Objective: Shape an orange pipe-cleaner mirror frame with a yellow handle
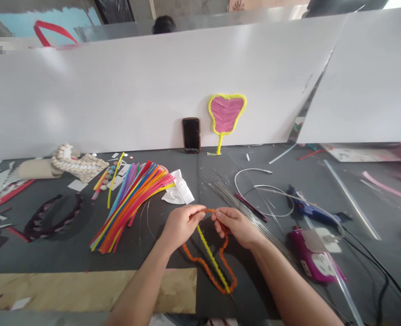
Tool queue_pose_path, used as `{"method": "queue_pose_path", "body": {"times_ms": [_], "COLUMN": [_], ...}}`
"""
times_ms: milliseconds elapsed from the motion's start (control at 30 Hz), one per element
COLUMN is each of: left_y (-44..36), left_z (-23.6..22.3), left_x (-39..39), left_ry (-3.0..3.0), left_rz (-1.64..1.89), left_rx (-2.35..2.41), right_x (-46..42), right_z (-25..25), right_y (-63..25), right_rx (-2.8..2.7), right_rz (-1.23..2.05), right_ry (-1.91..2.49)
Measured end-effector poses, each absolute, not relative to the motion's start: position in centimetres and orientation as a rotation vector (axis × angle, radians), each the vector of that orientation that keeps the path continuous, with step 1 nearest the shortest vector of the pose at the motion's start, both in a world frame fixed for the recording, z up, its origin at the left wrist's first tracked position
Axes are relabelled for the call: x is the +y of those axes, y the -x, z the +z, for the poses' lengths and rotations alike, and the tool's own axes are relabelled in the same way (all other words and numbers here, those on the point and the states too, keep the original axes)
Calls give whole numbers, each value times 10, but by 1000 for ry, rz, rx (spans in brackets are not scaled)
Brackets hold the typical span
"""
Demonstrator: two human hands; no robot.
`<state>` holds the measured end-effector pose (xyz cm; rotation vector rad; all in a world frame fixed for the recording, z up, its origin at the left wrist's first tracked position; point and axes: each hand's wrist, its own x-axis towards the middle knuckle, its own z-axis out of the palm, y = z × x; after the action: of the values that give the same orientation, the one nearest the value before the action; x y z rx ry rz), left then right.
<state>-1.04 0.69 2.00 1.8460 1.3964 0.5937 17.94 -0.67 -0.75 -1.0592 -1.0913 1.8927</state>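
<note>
Between my two hands is a loop of orange pipe cleaner (205, 270), its top edge pinched at both sides. My left hand (183, 222) grips the loop's upper left, thumb and fingers pressed together. On the upper right, my right hand (236, 224) closes its fingertips on the same orange strand. A twisted yellow pipe cleaner (211, 255) runs down the middle of the loop to its lower end, where a thin wire tip sticks out. The yellow one's upper end is hidden behind my left hand.
Left of my hands lies a bundle of coloured pipe cleaners (132, 203) beside white tissue (179, 188). Thin metal wires (225, 192), a blue glue gun (311, 210) and a magenta power box (314, 256) lie right. A phone (191, 135) and yellow-framed pink shape (226, 115) lean against the white panel (135, 99).
</note>
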Motion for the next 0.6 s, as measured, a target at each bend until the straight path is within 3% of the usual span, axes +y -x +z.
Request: {"method": "queue_pose_path", "body": {"times_ms": [200, 600], "left_y": [27, 12], "left_z": [14, 7], "left_x": [11, 2], "left_ry": [-1275, -1415], "left_rz": [786, 698], "left_rx": [1271, 1302], "right_x": [0, -1], "right_z": [-9, -7], "right_y": [-188, -179], "right_rx": [-909, -1147], "right_rz": [1780, 1483], "right_ry": [1053, 1338]}}
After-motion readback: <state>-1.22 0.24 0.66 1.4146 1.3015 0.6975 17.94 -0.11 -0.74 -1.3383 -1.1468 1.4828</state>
